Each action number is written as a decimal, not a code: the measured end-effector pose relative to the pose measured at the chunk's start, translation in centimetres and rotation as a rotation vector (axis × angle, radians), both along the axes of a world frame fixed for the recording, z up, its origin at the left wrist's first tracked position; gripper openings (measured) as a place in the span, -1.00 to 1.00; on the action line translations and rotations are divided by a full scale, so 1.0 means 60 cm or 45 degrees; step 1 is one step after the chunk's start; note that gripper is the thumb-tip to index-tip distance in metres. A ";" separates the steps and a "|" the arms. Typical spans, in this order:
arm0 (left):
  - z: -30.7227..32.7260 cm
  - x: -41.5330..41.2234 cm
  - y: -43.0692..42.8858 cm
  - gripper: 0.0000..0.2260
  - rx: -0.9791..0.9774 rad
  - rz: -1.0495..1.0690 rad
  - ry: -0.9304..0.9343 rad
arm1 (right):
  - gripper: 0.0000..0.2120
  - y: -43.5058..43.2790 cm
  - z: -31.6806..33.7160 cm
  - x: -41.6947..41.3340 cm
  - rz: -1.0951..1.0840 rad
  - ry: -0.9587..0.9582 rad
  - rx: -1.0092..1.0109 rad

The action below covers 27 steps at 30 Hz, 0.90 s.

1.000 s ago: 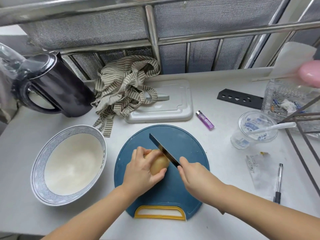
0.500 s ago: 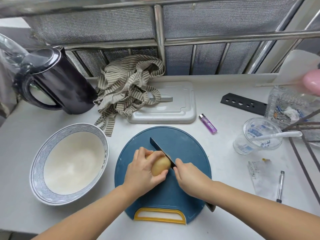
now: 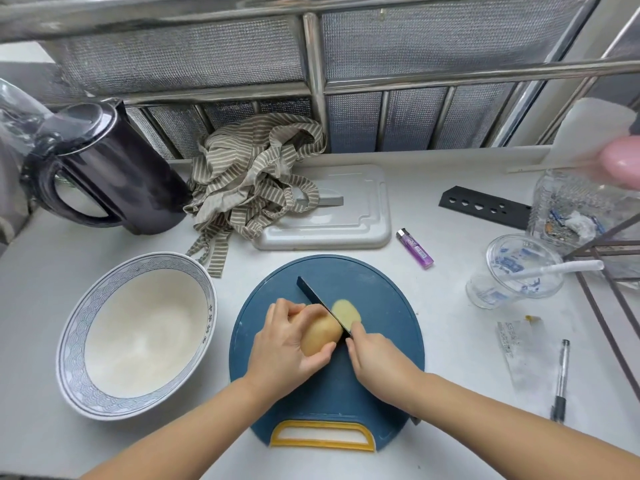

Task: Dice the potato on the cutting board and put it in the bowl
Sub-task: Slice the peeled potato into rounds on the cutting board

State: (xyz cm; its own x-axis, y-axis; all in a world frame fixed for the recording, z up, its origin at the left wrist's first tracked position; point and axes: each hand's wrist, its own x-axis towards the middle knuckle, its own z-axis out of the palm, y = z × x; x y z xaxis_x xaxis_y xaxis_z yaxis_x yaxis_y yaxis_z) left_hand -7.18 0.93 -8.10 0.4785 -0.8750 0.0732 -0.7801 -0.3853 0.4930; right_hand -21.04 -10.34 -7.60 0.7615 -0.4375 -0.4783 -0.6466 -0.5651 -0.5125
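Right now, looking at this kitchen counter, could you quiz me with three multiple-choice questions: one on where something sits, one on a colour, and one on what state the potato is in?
1. Where is the bowl relative to the cutting board?
A. On top of it
B. To its left
C. To its right

2. What colour is the lighter?
A. Green
B. Red
C. Purple

3. What state is the potato in?
A. Whole and uncut
B. One slice cut off, the rest held
C. Fully diced and in the bowl

Answers:
1 B: the bowl stands beside the board's left edge, with nothing in it.
2 C: the lighter lying behind the board is purple.
3 B: a slice lies on the board to the right of the knife, which the right hand grips, while the left hand holds the rest.
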 end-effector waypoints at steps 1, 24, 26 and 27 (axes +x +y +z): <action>0.000 -0.001 0.001 -0.58 -0.010 0.014 -0.005 | -0.73 -0.005 0.002 0.001 -0.027 -0.009 0.017; 0.001 -0.013 0.015 -0.57 -0.096 0.044 -0.007 | -0.78 -0.003 0.083 -0.056 -0.083 -0.170 -0.004; 0.001 -0.013 0.013 -0.57 -0.084 0.038 -0.008 | -0.79 -0.002 0.081 -0.058 -0.074 -0.166 -0.019; 0.001 -0.013 0.012 -0.57 -0.080 0.034 -0.012 | -0.79 -0.002 0.079 -0.059 -0.069 -0.163 -0.024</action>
State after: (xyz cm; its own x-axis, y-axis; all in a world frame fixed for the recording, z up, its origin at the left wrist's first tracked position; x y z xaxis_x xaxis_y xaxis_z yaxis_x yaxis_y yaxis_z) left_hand -7.96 1.63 -8.07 0.5005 -0.8556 0.1321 -0.7747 -0.3745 0.5095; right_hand -24.56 -10.46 -2.85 0.7908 -0.4877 -0.3698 -0.6063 -0.5417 -0.5822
